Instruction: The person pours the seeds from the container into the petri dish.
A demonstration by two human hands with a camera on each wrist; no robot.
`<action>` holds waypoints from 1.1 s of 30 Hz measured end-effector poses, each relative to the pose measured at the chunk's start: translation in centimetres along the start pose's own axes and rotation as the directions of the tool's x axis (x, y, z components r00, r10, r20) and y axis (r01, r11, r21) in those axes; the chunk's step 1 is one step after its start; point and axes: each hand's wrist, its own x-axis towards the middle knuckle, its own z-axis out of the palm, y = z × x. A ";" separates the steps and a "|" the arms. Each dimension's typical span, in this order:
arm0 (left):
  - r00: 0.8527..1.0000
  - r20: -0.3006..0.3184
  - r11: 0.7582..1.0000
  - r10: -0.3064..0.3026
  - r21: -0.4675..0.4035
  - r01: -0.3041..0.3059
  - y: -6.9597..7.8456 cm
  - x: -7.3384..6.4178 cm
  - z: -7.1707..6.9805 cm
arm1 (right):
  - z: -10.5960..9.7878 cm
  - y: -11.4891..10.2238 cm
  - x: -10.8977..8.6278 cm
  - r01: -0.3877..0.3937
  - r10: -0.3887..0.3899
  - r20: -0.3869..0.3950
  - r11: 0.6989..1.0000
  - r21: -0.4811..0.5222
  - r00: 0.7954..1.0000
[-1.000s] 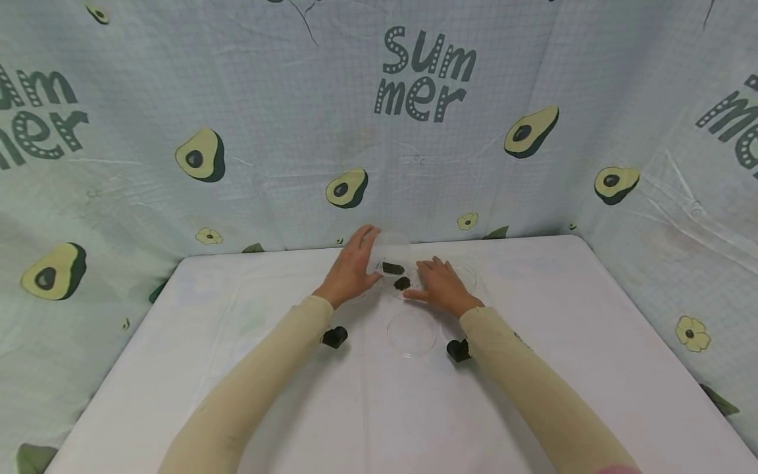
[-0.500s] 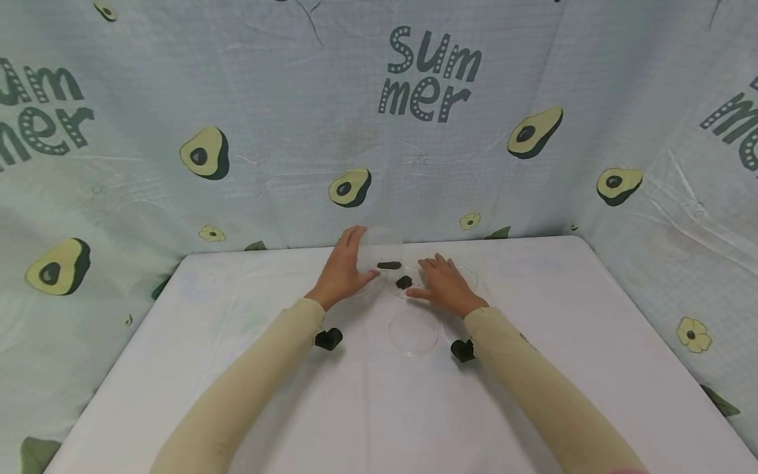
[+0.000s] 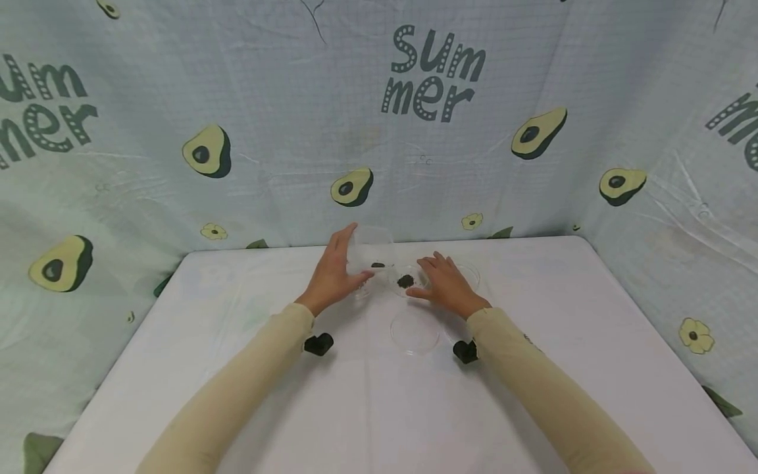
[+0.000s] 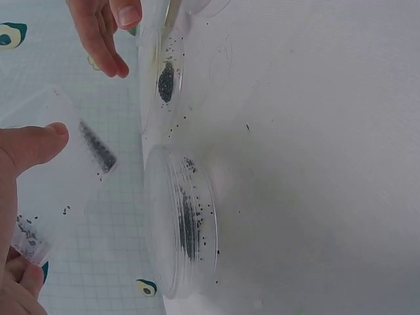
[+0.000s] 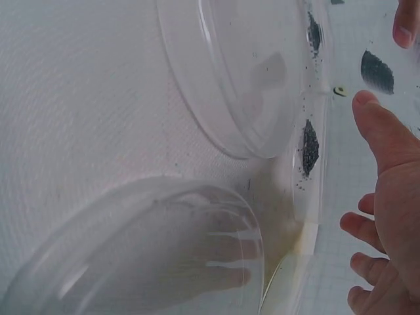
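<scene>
My left hand [image 3: 331, 275] holds a clear plastic bag [image 3: 374, 242] tilted above the table's far edge. Dark seed-like grains [image 4: 98, 147] lie in one corner of the bag, and a few more cling near the fingers in the left wrist view. Below it stands a clear petri dish [image 4: 157, 226] with scattered grains and a dark heap. A second dish beside it bears another heap of grains [image 3: 405, 282]. My right hand [image 3: 447, 286] is next to that second dish, fingers spread and thumb apart, holding nothing; whether it touches the rim is unclear.
Nearer on the white table [image 3: 284, 408] lies a clear round dish [image 3: 414, 353]. Another clear dish [image 3: 476, 273] sits behind my right hand, partly hidden. Loose grains dot the tabletop between the dishes. A printed cloth [image 3: 266, 131] rises behind the table.
My left hand has shifted left with the bag, away from the second dish and over the left one. The bag's grains moved along. My right hand has stayed nearly in place.
</scene>
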 end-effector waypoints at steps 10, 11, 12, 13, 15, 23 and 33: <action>0.997 0.012 0.997 -0.071 -0.027 0.072 -0.6 -0.8 -0.8 | -0.3 -0.6 -0.6 0.038 -0.038 -0.024 0.999 0.004 0.999; 0.997 0.012 0.997 -0.077 -0.028 0.077 -0.7 -0.8 -0.9 | -0.3 -0.6 -0.6 0.039 -0.039 -0.025 0.999 0.009 0.999; 0.997 0.010 0.996 -0.080 -0.033 0.080 -0.7 -0.9 -1.0 | -0.3 -0.7 -0.7 0.042 -0.042 -0.026 0.999 0.009 0.999; 0.997 0.006 0.996 -0.081 -0.037 0.081 -0.8 -1.1 -1.1 | -0.3 -0.8 -0.7 0.044 -0.043 -0.027 0.999 0.010 0.999; 0.996 -0.001 0.995 -0.085 -0.051 0.085 -0.9 -1.3 -1.4 | -0.3 -0.9 -0.8 0.048 -0.047 -0.029 0.999 0.013 0.998; 0.992 -0.005 0.990 -0.126 -0.064 0.125 -1.9 -2.4 -2.4 | -0.5 -1.1 -1.1 0.059 -0.058 -0.036 0.998 0.036 0.998; 0.982 0.010 0.982 -0.187 -0.031 0.187 -3.0 -4.0 -3.8 | -0.5 -1.0 -1.3 0.059 -0.058 -0.032 0.998 0.036 0.998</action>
